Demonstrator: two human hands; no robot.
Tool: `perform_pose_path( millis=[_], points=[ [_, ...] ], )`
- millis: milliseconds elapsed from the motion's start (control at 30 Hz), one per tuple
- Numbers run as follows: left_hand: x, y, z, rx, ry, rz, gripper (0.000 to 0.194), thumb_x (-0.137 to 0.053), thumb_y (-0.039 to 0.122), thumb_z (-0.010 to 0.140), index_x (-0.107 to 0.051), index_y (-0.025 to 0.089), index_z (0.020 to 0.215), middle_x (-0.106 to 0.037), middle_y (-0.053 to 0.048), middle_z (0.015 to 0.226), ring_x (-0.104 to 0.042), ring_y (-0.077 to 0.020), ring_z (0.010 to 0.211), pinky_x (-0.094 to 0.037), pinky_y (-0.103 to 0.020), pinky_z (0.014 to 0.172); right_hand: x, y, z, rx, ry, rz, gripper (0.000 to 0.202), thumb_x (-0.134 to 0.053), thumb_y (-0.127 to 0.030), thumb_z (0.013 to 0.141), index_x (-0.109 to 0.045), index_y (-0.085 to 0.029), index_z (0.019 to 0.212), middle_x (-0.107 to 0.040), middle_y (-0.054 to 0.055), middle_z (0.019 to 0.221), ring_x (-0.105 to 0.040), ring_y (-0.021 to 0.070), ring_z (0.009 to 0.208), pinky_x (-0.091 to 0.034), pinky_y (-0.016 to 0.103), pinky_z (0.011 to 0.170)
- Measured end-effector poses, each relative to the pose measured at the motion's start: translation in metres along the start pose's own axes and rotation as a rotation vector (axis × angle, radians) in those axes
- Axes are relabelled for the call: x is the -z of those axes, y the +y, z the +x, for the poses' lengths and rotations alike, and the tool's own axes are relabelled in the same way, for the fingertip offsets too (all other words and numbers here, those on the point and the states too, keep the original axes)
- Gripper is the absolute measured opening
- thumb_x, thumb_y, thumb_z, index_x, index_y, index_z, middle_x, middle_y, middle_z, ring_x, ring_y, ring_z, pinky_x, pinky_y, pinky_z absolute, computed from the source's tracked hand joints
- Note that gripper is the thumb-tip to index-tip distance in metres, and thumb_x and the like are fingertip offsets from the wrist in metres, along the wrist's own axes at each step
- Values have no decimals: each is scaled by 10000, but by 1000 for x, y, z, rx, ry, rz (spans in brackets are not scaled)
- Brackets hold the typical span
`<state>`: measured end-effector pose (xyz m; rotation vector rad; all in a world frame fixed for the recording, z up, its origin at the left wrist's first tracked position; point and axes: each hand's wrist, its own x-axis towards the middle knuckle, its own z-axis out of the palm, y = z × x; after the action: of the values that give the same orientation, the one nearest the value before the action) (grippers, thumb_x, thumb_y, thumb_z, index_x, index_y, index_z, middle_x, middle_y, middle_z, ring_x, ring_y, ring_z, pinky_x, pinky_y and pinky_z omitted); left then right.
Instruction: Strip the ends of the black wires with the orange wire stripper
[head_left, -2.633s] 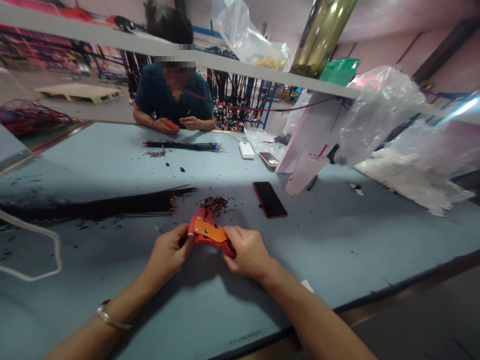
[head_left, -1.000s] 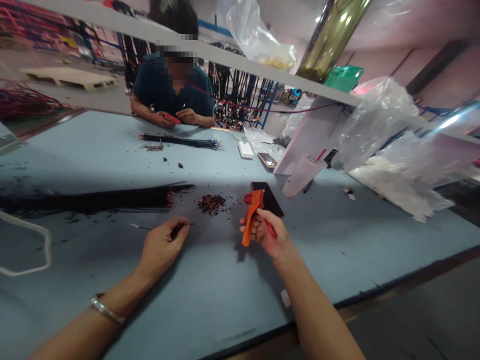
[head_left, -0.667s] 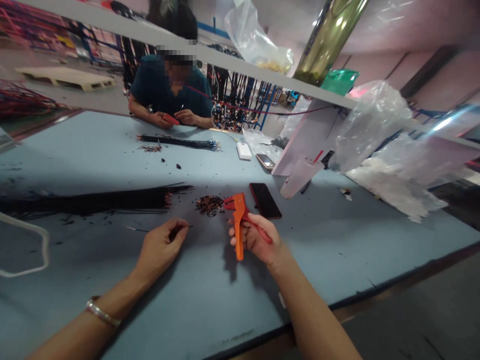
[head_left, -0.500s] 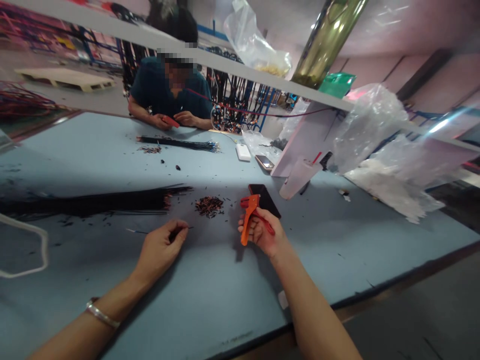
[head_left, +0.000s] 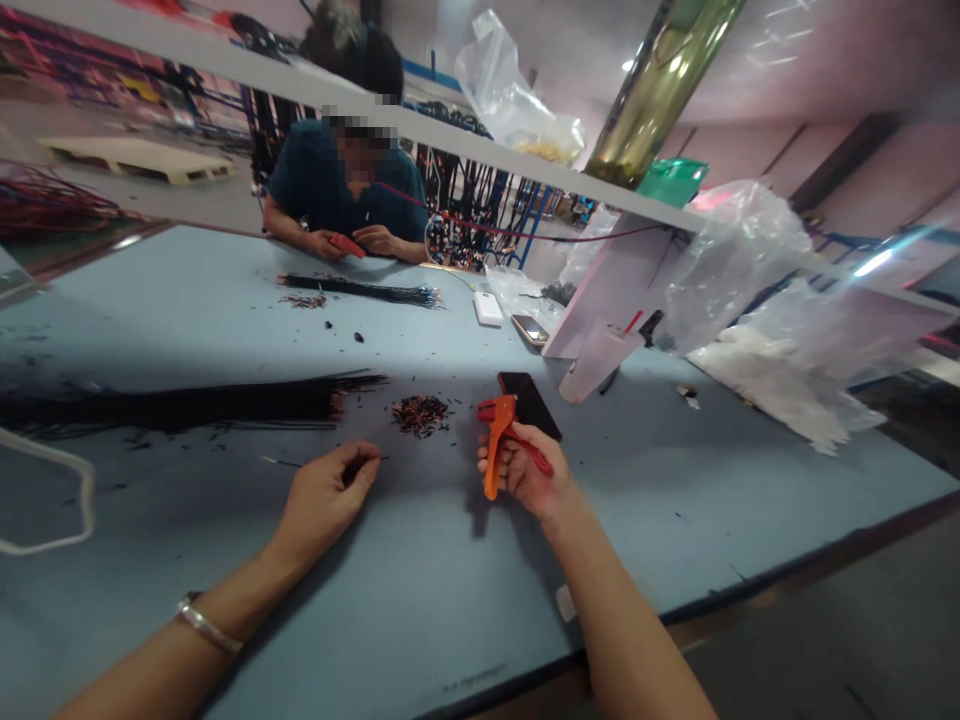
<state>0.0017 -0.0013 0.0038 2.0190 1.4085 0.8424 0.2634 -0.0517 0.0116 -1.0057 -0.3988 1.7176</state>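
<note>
Between the thumb and fingers of my left hand [head_left: 334, 495] is a thin dark wire [head_left: 285, 461]; one end pokes out past the fingertips and the other shows behind the hand. My right hand [head_left: 531, 470] is closed round an orange and red wire stripper [head_left: 498, 430], its head pointing left, held above the table. A heap of short wire offcuts [head_left: 420, 414] lies between and beyond my hands. A thick bundle of black wires [head_left: 210, 402] stretches across the table to the left, its cut ends towards the heap. A dark phone [head_left: 531, 403] lies just behind the stripper.
Across the blue table [head_left: 420, 600] sits a co-worker [head_left: 345, 190] holding a red tool, near a smaller wire bundle [head_left: 360, 289]. A plastic cup [head_left: 592, 362], a white box [head_left: 487, 308] and another phone [head_left: 530, 330] stand or lie near the shelf upright. Plastic bags [head_left: 795, 360] are at right.
The view has shifted very slightly. The stripper has tilted a little in my right hand, and my left hand keeps its pinch on the wire.
</note>
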Motion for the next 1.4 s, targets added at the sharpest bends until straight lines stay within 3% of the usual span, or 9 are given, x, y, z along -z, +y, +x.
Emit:
perform_pose_path(
  millis=[67,233,433,567,833,967,1167,1300,1400],
  points=[
    [1,1,0,2,4,6,288,-461,398,770,-667,199,799,-719,-9,741,-648,-190,693,-476,-234,637,-5,6,1,-42,7,-35,368,-365,-318,902,-648,-105,802,-705,105,687,-682,200,589,-533,308,576],
    [1,2,0,9,2,7,282,-456,402,765,-663,211,777,-710,4,702,-635,-184,648,-474,-230,612,-14,15,1,-86,-152,-105,345,-417,-352,879,-658,-105,864,-717,102,739,-692,209,614,-520,305,588],
    [0,2,0,7,24,10,244,-464,392,766,-647,230,758,-699,11,670,-623,-186,620,-464,-241,584,-3,5,13,27,-24,34,339,-423,-345,880,-663,-115,809,-710,95,717,-685,197,643,-534,306,623],
    [1,4,0,-5,37,-5,241,-468,400,759,-641,232,754,-703,7,677,-628,-193,632,-472,-250,598,-10,9,20,-22,-82,15,333,-456,-352,862,-662,-92,833,-706,118,740,-681,207,632,-535,315,619],
    [1,4,-1,92,46,49,261,-467,400,762,-659,226,794,-711,13,688,-630,-185,620,-443,-243,570,-8,0,-16,1,-265,-113,364,-407,-310,850,-648,-71,980,-710,122,784,-691,222,652,-535,324,606],
    [2,3,1,120,73,78,256,-479,402,769,-664,230,810,-701,19,667,-621,-182,596,-431,-244,547,-17,-1,-19,-94,-210,64,423,-326,-324,886,-644,-55,960,-710,140,801,-684,207,691,-546,326,633],
    [2,1,5,13,144,-41,242,-495,402,782,-657,224,810,-724,-6,809,-657,-204,778,-496,-276,737,-39,7,-36,-139,-148,154,411,-337,-319,891,-642,-52,964,-717,137,795,-692,204,695,-545,317,655],
    [0,1,4,-25,106,-62,250,-489,408,800,-664,230,815,-729,-2,814,-661,-204,785,-493,-271,729,-34,18,-55,-150,-124,150,403,-387,-333,866,-652,-41,947,-713,145,799,-698,201,698,-527,287,665],
    [-2,0,3,-18,60,-14,273,-462,406,818,-663,223,843,-730,-3,775,-656,-193,705,-476,-264,664,-28,29,-51,-177,-92,171,383,-405,-327,860,-656,-42,915,-713,153,790,-695,195,695,-523,284,665]
  ],
)
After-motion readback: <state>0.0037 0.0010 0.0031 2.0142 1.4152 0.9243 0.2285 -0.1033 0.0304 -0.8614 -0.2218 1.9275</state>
